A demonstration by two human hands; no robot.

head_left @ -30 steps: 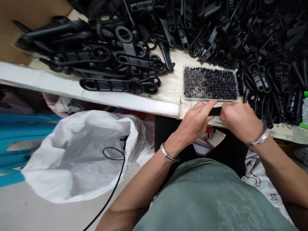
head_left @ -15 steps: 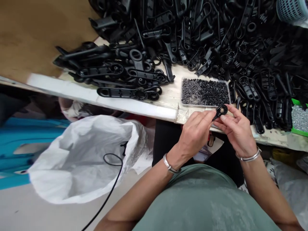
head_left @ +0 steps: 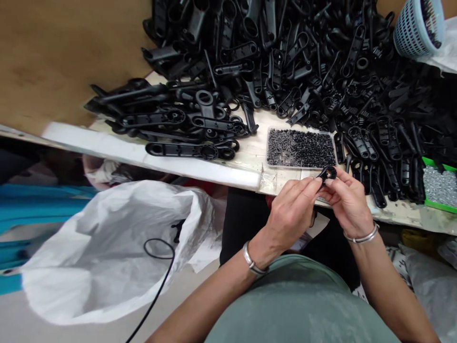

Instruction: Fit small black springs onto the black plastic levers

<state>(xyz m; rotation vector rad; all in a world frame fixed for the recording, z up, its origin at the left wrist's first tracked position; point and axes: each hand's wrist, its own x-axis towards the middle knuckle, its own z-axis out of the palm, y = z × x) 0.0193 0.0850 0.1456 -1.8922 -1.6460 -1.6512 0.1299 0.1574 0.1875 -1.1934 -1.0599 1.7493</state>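
Both hands meet at the table's near edge on one small black plastic part (head_left: 327,173) with a ring end. My left hand (head_left: 291,212) pinches it from the left with curled fingers. My right hand (head_left: 345,200) grips its right side, thumb and fingers closed around it. Just beyond the hands sits a clear shallow tray (head_left: 300,148) full of tiny black pieces. A big heap of long black plastic arms (head_left: 303,62) covers the table behind it.
A separate stack of longer black arms (head_left: 178,121) lies at the left of the table. An open white sack (head_left: 107,252) with a black cable stands on the floor at the left. A pale blue basket (head_left: 416,31) sits far right, a green tray of silvery bits (head_left: 439,186) at right.
The hands lifted the black part off the table edge and turned it so its ring end shows. The view swung up and right, showing more of the table.
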